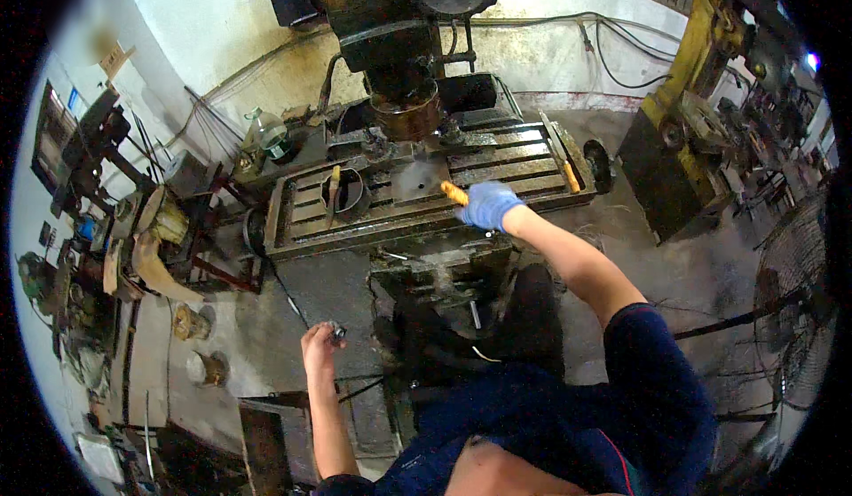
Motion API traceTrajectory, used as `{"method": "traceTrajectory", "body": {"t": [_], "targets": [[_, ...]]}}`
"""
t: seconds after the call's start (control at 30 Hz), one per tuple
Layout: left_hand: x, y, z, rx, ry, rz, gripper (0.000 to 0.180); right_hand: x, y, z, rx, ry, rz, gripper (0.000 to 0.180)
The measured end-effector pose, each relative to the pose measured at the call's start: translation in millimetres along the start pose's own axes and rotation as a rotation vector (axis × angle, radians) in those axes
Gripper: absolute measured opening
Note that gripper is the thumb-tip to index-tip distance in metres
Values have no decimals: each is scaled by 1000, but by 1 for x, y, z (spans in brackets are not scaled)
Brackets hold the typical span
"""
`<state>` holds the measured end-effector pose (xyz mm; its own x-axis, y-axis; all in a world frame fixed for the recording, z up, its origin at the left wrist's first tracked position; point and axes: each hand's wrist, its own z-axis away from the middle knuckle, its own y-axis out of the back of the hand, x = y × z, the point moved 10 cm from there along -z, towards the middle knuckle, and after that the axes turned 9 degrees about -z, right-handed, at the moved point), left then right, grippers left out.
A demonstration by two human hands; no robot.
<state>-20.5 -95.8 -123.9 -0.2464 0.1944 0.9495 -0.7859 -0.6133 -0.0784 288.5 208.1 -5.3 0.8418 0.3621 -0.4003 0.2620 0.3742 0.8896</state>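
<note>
My right hand [490, 206], in a blue glove, is closed around a tool with a yellow-orange handle [453, 192] over the front of the slotted machine table [506, 153]. The tool's working end cannot be made out. Just left of its tip lies a round grey metal piece [419, 179], blurred, with a dark spot in it. My left hand [318, 347] is bare and held low, in front of the table's left part. Its fingers close on a small dark metal part [336, 334], whose kind I cannot tell.
A dark can [353, 196] with a yellow-handled stick [335, 182] stands on the table's left. A file [561, 154] lies at its right end. The machine's dark head [390, 43] hangs above. Left are a plastic bottle [269, 134] and a bench; a fan guard [794, 292] stands right.
</note>
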Motion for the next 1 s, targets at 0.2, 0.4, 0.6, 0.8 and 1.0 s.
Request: {"method": "traceTrajectory", "body": {"t": [0.2, 0.4, 0.6, 0.8, 1.0], "targets": [[-10, -121, -33, -231, 80, -124, 16, -4, -40, 110, -314, 393, -130, 57], [26, -226, -68, -381, -68, -188, 11, 29, -28, 129, -252, 235, -33, 47], [114, -277, -96, -260, -635, -797, 15, 63, 41, 63, 125, 311, -596, 27], [149, -309, -127, -46, -949, -1065, 17, 123, -56, -17, 123, 133, -652, 33], [149, -314, -131, 50, -994, -1353, 19, 126, -58, 20, 220, 20, -258, 56]]}}
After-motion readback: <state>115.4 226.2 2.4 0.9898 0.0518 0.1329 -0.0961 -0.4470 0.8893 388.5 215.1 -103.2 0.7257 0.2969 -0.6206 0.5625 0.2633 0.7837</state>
